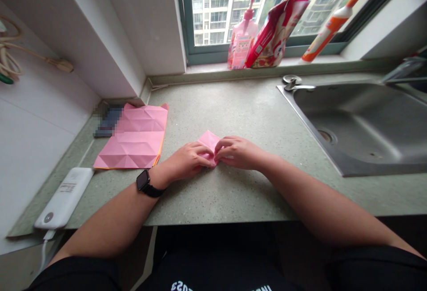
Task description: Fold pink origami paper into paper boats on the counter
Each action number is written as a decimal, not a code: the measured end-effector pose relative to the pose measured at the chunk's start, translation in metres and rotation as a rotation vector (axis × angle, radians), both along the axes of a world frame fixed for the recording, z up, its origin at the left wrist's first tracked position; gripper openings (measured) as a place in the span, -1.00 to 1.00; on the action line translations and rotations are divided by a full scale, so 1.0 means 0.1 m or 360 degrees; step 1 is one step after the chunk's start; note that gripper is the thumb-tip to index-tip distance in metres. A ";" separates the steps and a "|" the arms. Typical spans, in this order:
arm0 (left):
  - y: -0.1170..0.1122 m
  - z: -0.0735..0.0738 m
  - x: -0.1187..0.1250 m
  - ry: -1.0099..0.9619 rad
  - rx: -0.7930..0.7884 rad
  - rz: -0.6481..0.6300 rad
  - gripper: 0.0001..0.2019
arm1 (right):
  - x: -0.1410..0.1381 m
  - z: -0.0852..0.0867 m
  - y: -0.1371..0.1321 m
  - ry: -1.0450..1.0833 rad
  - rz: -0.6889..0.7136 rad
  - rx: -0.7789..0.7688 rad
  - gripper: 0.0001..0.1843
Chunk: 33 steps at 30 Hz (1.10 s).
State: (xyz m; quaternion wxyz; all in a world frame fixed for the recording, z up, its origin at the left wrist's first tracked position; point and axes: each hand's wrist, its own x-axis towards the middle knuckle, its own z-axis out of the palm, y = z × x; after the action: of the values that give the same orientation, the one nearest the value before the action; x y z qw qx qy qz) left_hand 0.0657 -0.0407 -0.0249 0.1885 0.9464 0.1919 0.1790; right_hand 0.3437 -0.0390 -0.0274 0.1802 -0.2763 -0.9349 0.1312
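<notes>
A small piece of folded pink paper (208, 138) lies on the grey-green countertop, its pointed corner facing away from me. My left hand (191, 160) grips its left side near the front, the fingers bent and pressed together. From the other side my right hand (237, 151) pinches the paper, so the fingertips of both hands nearly meet at its near end. The hands cover much of the lower part, and the exact fold there is hidden. A black watch (144, 181) sits on my left wrist.
Creased pink sheets (140, 131) lie to the left beside a blurred-out dark object (111, 120). A white power bank (65, 197) with a cable is nearer. A steel sink (363, 126) is right; a pump bottle (242, 42), red bag (278, 29) and orange-white bottle (328, 31) line the windowsill.
</notes>
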 end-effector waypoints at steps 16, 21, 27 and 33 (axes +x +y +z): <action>-0.02 0.12 -0.02 0.0123 0.0004 -0.0122 -0.45 | 0.00 0.00 -0.02 0.0028 -0.0031 -0.0049 -0.84; -0.04 0.17 -0.04 0.0149 -0.0060 -0.0138 -0.42 | 0.00 0.00 -0.02 0.0039 -0.0049 -0.0065 -0.83; -0.04 0.22 -0.03 0.0070 -0.0225 -0.0068 -0.37 | 0.00 0.04 -0.01 0.0048 -0.0008 -0.0101 -0.79; -0.03 0.17 0.00 0.0092 -0.0186 -0.0050 -0.45 | 0.01 0.06 -0.01 0.0035 0.0000 -0.0122 -0.79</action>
State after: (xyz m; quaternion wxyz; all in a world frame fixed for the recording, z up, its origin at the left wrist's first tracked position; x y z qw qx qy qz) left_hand 0.0654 -0.0432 -0.0077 0.2407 0.9414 0.1925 0.1372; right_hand 0.3444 -0.0404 -0.0212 0.1798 -0.2816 -0.9271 0.1699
